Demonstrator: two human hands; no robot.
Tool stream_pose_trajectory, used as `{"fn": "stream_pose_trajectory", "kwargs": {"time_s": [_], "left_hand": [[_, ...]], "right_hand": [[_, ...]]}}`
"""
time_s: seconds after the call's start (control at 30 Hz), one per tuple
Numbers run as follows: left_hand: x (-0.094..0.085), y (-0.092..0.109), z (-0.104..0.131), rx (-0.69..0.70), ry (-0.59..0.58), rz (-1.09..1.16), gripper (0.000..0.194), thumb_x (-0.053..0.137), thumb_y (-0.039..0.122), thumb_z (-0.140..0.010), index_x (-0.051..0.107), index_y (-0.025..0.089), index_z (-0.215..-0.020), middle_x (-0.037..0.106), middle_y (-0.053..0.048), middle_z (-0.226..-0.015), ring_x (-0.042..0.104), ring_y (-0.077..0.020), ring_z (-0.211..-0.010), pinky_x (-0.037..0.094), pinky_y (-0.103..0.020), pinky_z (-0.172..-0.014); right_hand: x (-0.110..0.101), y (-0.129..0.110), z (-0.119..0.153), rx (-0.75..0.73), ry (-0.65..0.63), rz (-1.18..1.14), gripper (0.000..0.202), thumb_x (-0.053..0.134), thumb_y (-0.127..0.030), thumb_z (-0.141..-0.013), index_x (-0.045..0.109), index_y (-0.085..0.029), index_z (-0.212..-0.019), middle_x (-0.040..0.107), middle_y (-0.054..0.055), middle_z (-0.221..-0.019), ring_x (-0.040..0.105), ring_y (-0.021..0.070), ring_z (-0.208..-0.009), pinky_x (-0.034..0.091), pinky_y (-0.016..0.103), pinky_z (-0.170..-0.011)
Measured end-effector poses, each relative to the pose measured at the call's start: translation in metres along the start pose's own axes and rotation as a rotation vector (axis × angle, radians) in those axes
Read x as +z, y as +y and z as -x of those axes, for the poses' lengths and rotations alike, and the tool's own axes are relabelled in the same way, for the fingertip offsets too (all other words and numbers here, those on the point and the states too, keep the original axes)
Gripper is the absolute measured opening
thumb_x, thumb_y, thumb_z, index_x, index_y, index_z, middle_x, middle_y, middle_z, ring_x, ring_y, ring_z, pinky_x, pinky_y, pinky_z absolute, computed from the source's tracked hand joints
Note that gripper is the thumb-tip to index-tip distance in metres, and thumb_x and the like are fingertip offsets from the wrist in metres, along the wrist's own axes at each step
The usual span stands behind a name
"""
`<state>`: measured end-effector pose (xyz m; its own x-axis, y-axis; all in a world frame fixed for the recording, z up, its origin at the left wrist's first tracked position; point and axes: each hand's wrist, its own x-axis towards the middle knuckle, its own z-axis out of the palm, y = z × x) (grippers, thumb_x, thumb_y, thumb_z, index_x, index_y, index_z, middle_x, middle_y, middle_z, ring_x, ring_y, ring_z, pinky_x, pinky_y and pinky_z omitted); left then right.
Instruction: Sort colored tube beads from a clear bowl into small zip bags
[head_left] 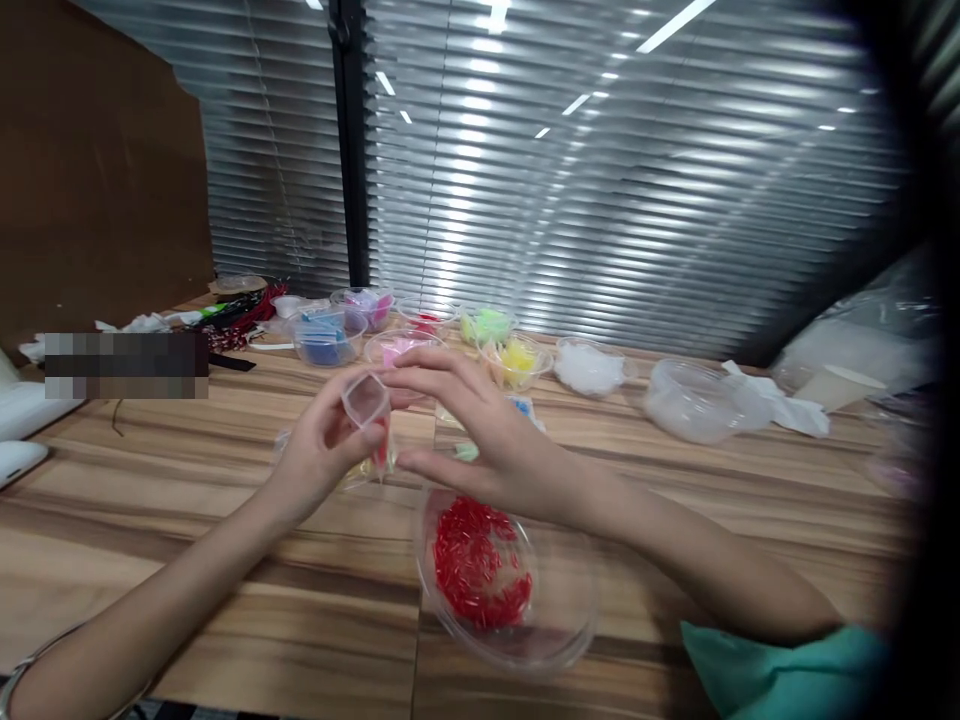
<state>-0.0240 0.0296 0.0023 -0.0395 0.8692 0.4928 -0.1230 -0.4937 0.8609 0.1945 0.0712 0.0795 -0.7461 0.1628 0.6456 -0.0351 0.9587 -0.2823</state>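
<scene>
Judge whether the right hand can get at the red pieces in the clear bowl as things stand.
Probably yes: the right hand is near the far rim of the bowl, the red pieces look uncovered, and the left hand is off to one side.

Tabletop (337, 590): we see wood grain, smooth, with a low sheen. Small square-mouthed container (366, 402): clear plastic, glossy. Large bowl (562, 620): thin clear plastic, shiny along the rim. Red pieces (457, 570) inside: glossy; we cannot tell plastic from glass. Slatted blinds (600, 220): smooth, metallic gleam. Brown board (97, 170): matt. Crumpled white tissue (795, 412): paper, matt. Teal sleeve (780, 675): cloth, dull.
</scene>
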Motion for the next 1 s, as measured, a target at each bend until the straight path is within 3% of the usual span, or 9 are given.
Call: {"fn": "stream_pose_trajectory", "kwargs": {"time_s": [0.07, 0.13, 0.27, 0.33, 0.47, 0.63, 0.73, 0.87, 1.0], "left_hand": [[0.003, 0.006, -0.002, -0.008, 0.049, 0.081, 0.045, 0.081, 0.052, -0.083, 0.068, 0.025, -0.117, 0.076, -0.002, -0.105, 0.071, -0.0185, -0.099, 0.053, -0.03, -0.096], [0.007, 0.011, -0.001, -0.001, 0.057, 0.126, 0.045, 0.077, 0.06, -0.083, 0.068, 0.023, -0.107, 0.076, -0.001, -0.093, 0.071, -0.0188, -0.091, 0.054, -0.031, -0.095], [0.025, 0.017, 0.011, -0.039, -0.052, 0.106, 0.054, 0.069, 0.07, -0.086, 0.067, 0.023, -0.111, 0.079, -0.007, -0.101, 0.07, -0.027, -0.112, 0.052, -0.036, -0.099], [0.036, 0.02, 0.02, -0.002, -0.16, 0.05, 0.064, 0.067, 0.075, -0.084, 0.065, 0.025, -0.123, 0.077, -0.008, -0.115, 0.064, -0.0284, -0.126, 0.048, -0.036, -0.108], [0.051, 0.018, 0.036, -0.1, -0.357, 0.104, 0.049, 0.063, 0.06, -0.096, 0.054, 0.037, -0.138, 0.067, -0.005, -0.138, 0.065, -0.0271, -0.128, 0.051, -0.04, -0.108], [0.05, 0.009, 0.042, -0.118, -0.268, 0.023, 0.049, 0.07, 0.057, -0.091, 0.059, 0.033, -0.132, 0.066, -0.007, -0.135, 0.067, -0.0266, -0.117, 0.055, -0.035, -0.1], [0.044, 0.01, 0.041, -0.134, -0.195, -0.066, 0.053, 0.074, 0.062, -0.086, 0.066, 0.028, -0.127, 0.068, -0.009, -0.126, 0.067, -0.0302, -0.113, 0.056, -0.038, -0.095], [0.041, 0.014, 0.042, -0.122, -0.296, -0.061, 0.063, 0.077, 0.058, -0.085, 0.06, 0.033, -0.14, 0.07, -0.008, -0.12, 0.064, -0.0321, -0.122, 0.053, -0.041, -0.102], [0.042, 0.016, 0.043, -0.084, -0.367, -0.08, 0.07, 0.076, 0.053, -0.089, 0.047, 0.04, -0.151, 0.069, -0.005, -0.122, 0.061, -0.0273, -0.125, 0.049, -0.038, -0.106]], "right_hand": [[-0.013, -0.011, 0.01, 0.144, -0.039, -0.017, 0.02, 0.054, -0.016, -0.103, 0.059, -0.015, -0.122, 0.066, 0.009, -0.118, 0.062, 0.0173, -0.111, 0.051, 0.033, -0.094], [-0.023, -0.021, 0.023, 0.337, -0.297, 0.059, 0.013, 0.05, -0.018, -0.104, 0.062, -0.018, -0.105, 0.068, 0.002, -0.096, 0.064, 0.0152, -0.085, 0.051, 0.03, -0.075], [-0.021, -0.031, 0.051, 0.324, -0.697, 0.271, 0.028, 0.067, -0.033, -0.097, 0.062, -0.014, -0.117, 0.069, 0.011, -0.108, 0.065, 0.0217, -0.089, 0.052, 0.035, -0.073], [-0.011, -0.029, 0.06, 0.261, -0.724, 0.302, 0.037, 0.07, -0.037, -0.095, 0.063, -0.013, -0.121, 0.068, 0.016, -0.115, 0.065, 0.0263, -0.1, 0.053, 0.038, -0.081], [0.006, -0.019, 0.061, 0.194, -0.724, 0.297, 0.056, 0.069, -0.047, -0.093, 0.06, -0.007, -0.132, 0.066, 0.021, -0.122, 0.062, 0.0318, -0.113, 0.054, 0.043, -0.089], [0.013, -0.014, 0.058, 0.081, -0.725, 0.24, 0.063, 0.072, -0.042, -0.09, 0.056, -0.005, -0.137, 0.06, 0.024, -0.135, 0.058, 0.0338, -0.123, 0.053, 0.044, -0.095], [0.012, -0.024, 0.061, -0.028, -0.722, 0.211, 0.047, 0.065, -0.035, -0.095, 0.06, -0.004, -0.13, 0.06, 0.023, -0.133, 0.059, 0.0304, -0.118, 0.052, 0.04, -0.097], [0.007, -0.041, 0.061, -0.089, -0.717, 0.197, 0.027, 0.045, -0.019, -0.104, 0.063, -0.007, -0.121, 0.065, 0.016, -0.127, 0.061, 0.025, -0.112, 0.05, 0.035, -0.1], [0.002, -0.043, 0.06, -0.039, -0.705, 0.086, 0.026, 0.049, -0.017, -0.104, 0.065, -0.009, -0.123, 0.064, 0.014, -0.134, 0.06, 0.0228, -0.118, 0.049, 0.034, -0.104]]}}
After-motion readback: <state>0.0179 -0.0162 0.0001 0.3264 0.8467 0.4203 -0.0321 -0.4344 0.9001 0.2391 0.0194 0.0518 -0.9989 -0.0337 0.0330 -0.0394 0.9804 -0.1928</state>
